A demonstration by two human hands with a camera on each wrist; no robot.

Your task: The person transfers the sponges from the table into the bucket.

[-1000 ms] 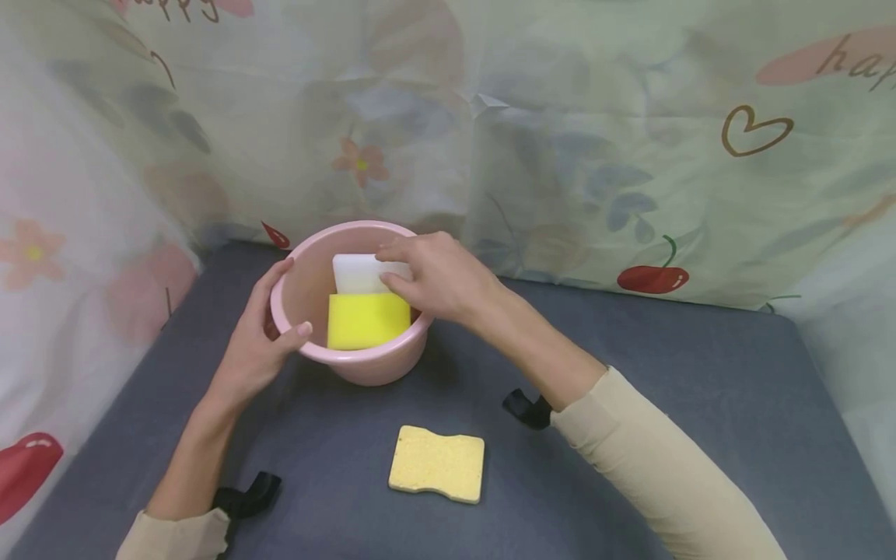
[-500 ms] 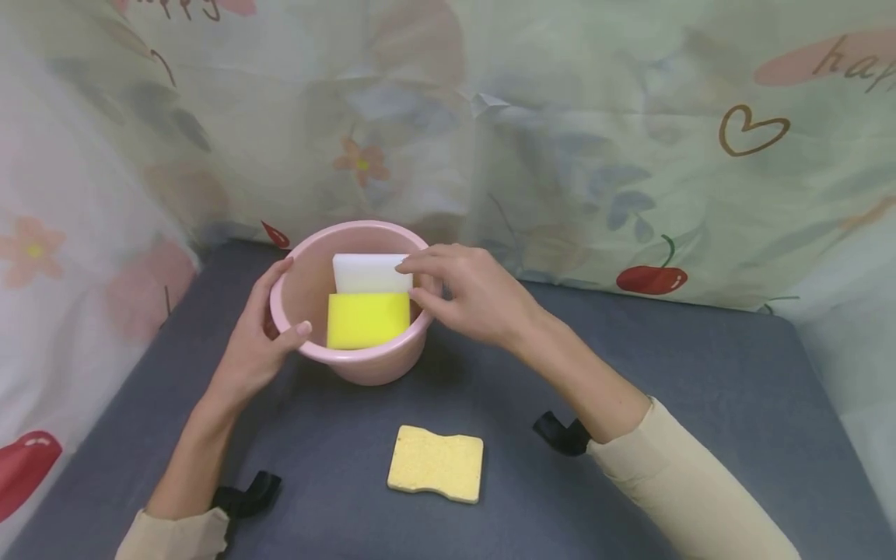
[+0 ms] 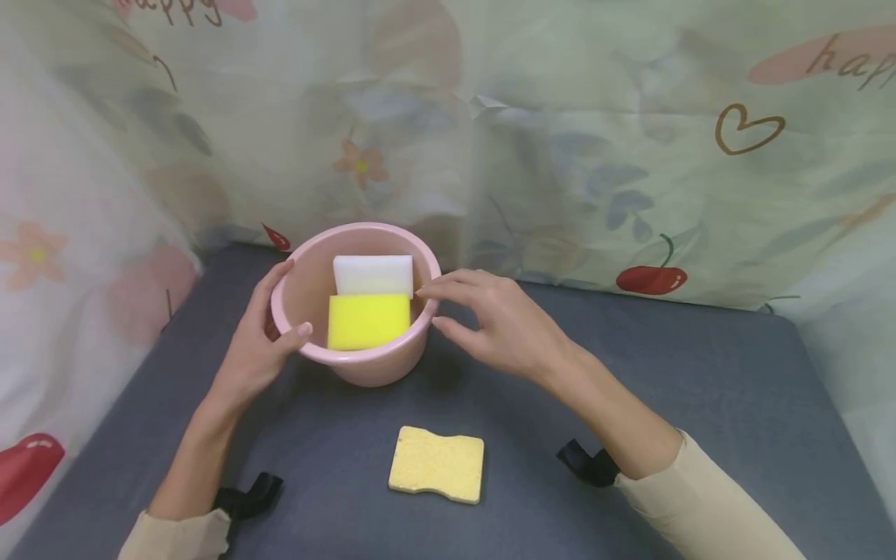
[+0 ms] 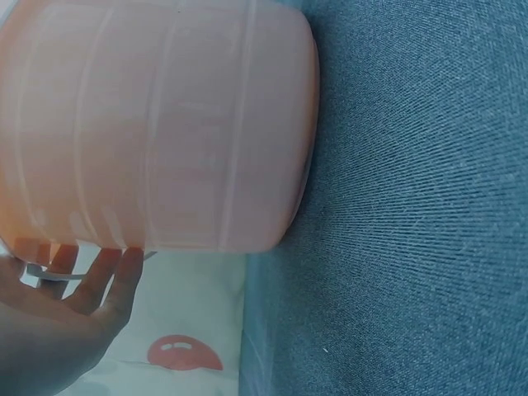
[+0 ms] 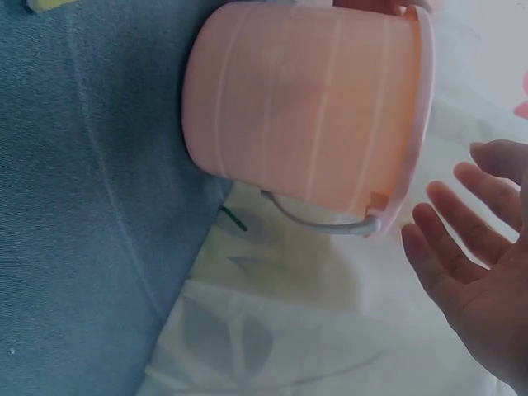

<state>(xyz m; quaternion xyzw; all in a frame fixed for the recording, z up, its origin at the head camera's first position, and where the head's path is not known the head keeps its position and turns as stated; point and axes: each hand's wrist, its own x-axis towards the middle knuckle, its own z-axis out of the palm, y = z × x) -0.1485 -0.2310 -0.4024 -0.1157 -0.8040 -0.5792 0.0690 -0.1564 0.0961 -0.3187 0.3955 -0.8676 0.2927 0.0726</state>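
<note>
A pink bucket (image 3: 371,369) stands on the dark cloth-covered table. Inside it are a white sponge (image 3: 374,274) and, in front of that, a bright yellow sponge (image 3: 368,321). My left hand (image 3: 255,338) holds the bucket's left side, its thumb over the rim; in the left wrist view its fingertips (image 4: 124,276) touch the outer wall. Beside the right rim, my right hand (image 3: 504,323) has its fingers spread and holds nothing. In the right wrist view this hand (image 5: 483,264) is apart from the bucket.
A pale yellow sponge (image 3: 437,464) with notched sides lies flat on the table (image 3: 336,498), nearer to me than the bucket. Behind the table hangs a printed curtain (image 3: 546,155). The bucket's light handle (image 5: 322,224) hangs against its far side.
My right hand has drawn back from the white sponge, moving right and toward me out of the bucket. The left hand, bucket and sponges have stayed in place.
</note>
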